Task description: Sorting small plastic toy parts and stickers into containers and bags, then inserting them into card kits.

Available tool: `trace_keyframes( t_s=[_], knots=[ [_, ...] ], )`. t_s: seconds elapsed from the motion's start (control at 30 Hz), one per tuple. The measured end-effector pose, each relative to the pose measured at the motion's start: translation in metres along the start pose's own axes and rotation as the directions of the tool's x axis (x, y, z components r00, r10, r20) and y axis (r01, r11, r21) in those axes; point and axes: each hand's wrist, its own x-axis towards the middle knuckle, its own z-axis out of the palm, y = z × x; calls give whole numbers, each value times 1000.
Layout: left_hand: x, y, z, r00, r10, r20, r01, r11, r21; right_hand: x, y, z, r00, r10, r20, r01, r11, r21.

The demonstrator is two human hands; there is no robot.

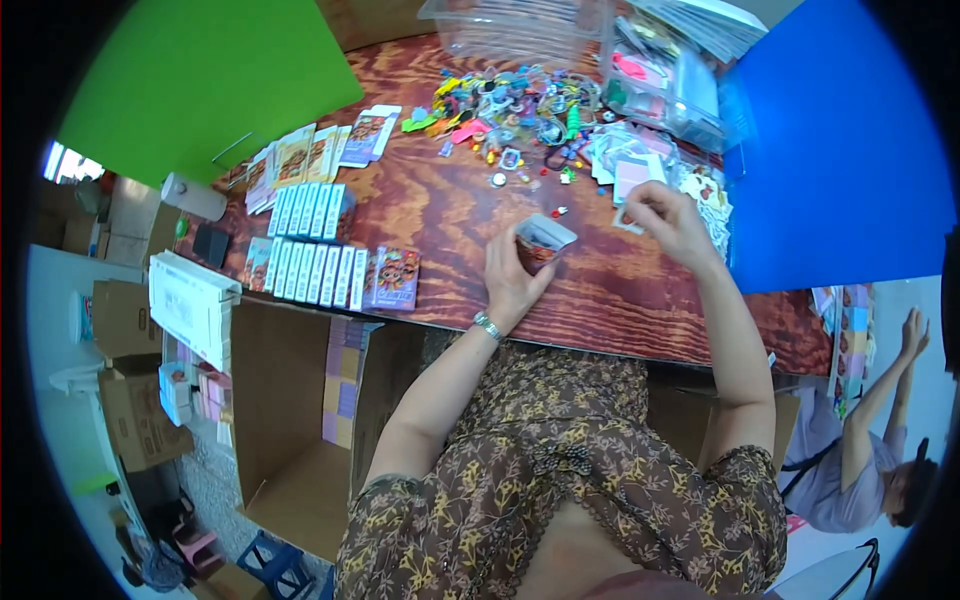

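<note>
Two bare hands work over a wood-patterned counter (460, 200). The left hand (512, 287) grasps a small box (545, 241), fingers wrapped around its side and thumb along its near edge; the box is tilted, its top open toward the right, and it is held above the counter near the front edge. A metal-coloured band (487, 325) circles the left wrist. The right hand (676, 222) is bent with thumb and forefinger drawn close together just beside a white piece (628, 217); whether the fingertips pinch that piece or only hover by it cannot be told.

Behind the right hand lies a pile of pale cards (640, 172), and to its right, against a blue panel (840, 150), sit scattered white cut-outs (708, 205). A heap of many-coloured trinkets (520, 105) spreads across the far middle, a few loose pieces straying toward the small box. Behind that heap stands a clear plastic bin (515, 35), with a filled clear container (665, 95) to its right.

On the left side, two rows of upright boxes (308, 272) stand packed side by side, a picture-faced box (397, 278) at the right end of the nearer row. Flat printed cartons (300, 160) overlap behind them, near a green panel (200, 85). At the far right, a co-worker (850, 460) in a pale top has both arms raised.
</note>
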Motion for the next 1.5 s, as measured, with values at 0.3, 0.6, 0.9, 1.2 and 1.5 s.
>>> trace_keyframes(
  t_s=[0.3,0.6,0.9,1.2,1.5],
  knots=[
    [-2,3,-1,997,71,4,-71,996,51,20,-16,100,811,-463,358,578,541,-611],
    [-6,0,-1,997,31,-65,-27,998,63,8,-15,100,749,-628,211,603,512,-612],
    [-9,2,-1,997,25,-79,-22,999,45,9,-13,98,835,-463,297,542,600,-588],
    [-12,-2,-2,997,34,-73,-28,997,78,-7,6,100,842,-479,250,536,680,-500],
    [-15,0,-6,999,14,-31,-12,999,44,-27,39,128,866,-474,-158,420,862,-284]
  ],
)
